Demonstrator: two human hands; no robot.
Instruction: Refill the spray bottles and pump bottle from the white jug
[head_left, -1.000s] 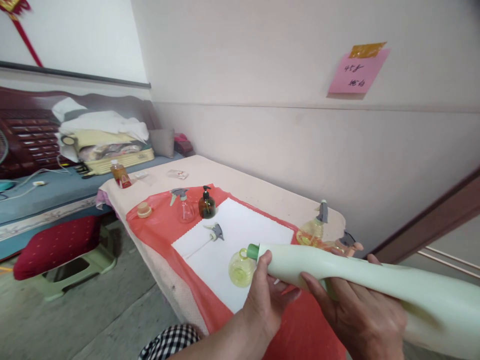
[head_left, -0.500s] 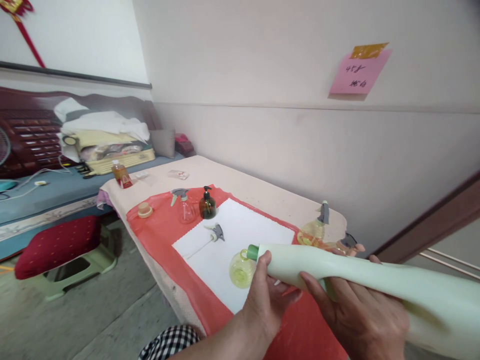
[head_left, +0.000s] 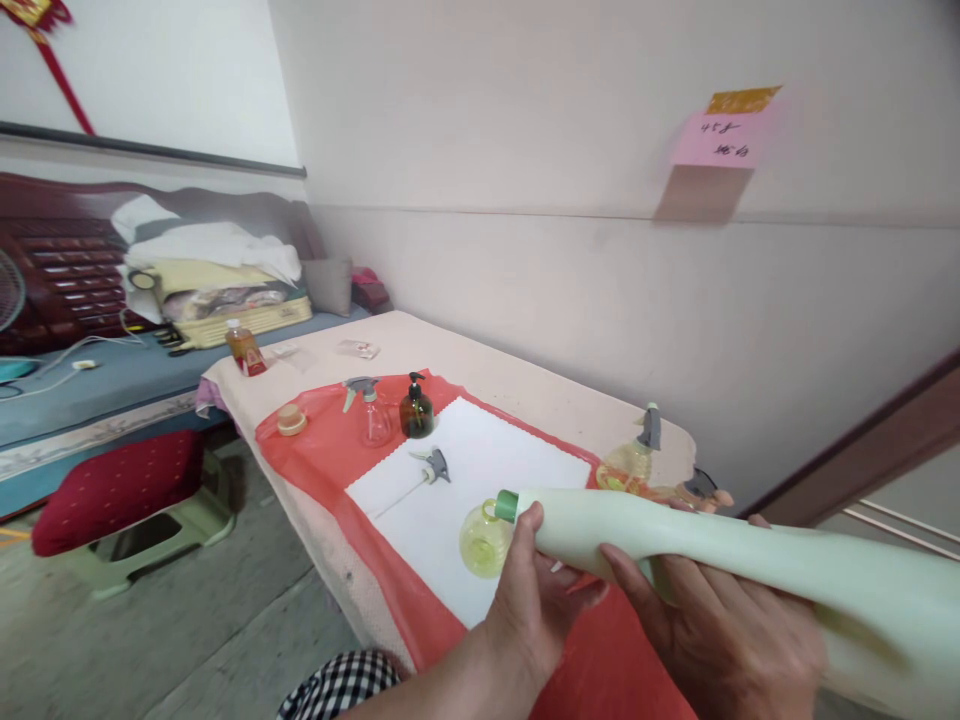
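A large pale green bottle (head_left: 720, 535) lies tilted almost level across the right side, its green mouth (head_left: 507, 505) pointing left. My right hand (head_left: 720, 625) is wrapped around its handle from below. My left hand (head_left: 540, 585) is closed on the neck end, thumb at the side and fingers underneath. The green mouth meets or overlaps the ring-shaped opening of a round, see-through yellow bottle (head_left: 481, 545), which stands on a white sheet (head_left: 517, 440). I cannot tell whether liquid is flowing. A grey trigger spray head (head_left: 435, 466) with a thin tube lies on the sheet.
Beyond the sheet, on red plastic (head_left: 315, 440), stand a clear spray bottle (head_left: 375, 422) and a dark pump bottle (head_left: 416, 410). A yellow spray bottle (head_left: 628, 465) is near the wall. An amber bottle (head_left: 246, 350) stands at the table's far left; a red-topped stool (head_left: 127, 490) is beside the table.
The pink note on the wall has lifted at its lower edge. The view has shifted very slightly. Both hands and the pale green bottle hold nearly the same position.
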